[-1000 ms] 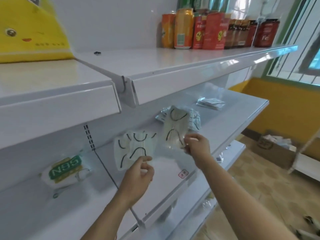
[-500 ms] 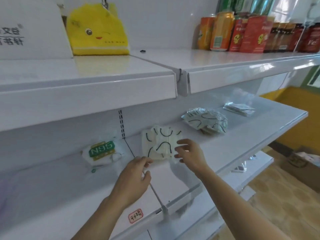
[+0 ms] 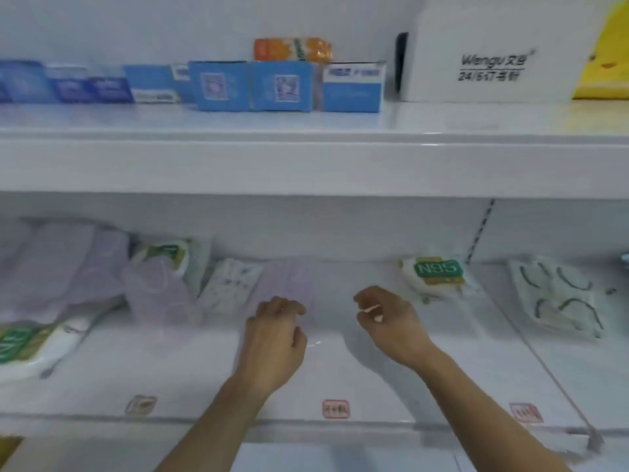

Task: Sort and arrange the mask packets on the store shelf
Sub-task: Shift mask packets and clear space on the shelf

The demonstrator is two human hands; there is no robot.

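On the white middle shelf (image 3: 340,376) lies a lavender mask packet (image 3: 287,282), and the curled fingertips of my left hand (image 3: 274,338) touch its near edge; no grip shows. My right hand (image 3: 391,321) hovers just right of it with loosely curled fingers and holds nothing. A white patterned packet (image 3: 226,287) lies left of the lavender one. A green N95 packet (image 3: 435,272) sits to the right, near the back. The packets with black ear loops (image 3: 558,299) are stacked beyond the shelf divider at far right. More lavender packets (image 3: 68,267) and N95 packets (image 3: 25,345) are heaped at the left.
The upper shelf (image 3: 306,165) overhangs the work area and carries blue boxes (image 3: 252,85), a white Wengu box (image 3: 490,66) and a yellow item (image 3: 609,52). A thin wire divider (image 3: 544,366) runs front to back on the right. Red price tags (image 3: 335,408) line the shelf front.
The view has swung left along the shelf. The packets with black ear loops that both hands held now lie stacked at the right. Both hands have moved left to the lavender packet.
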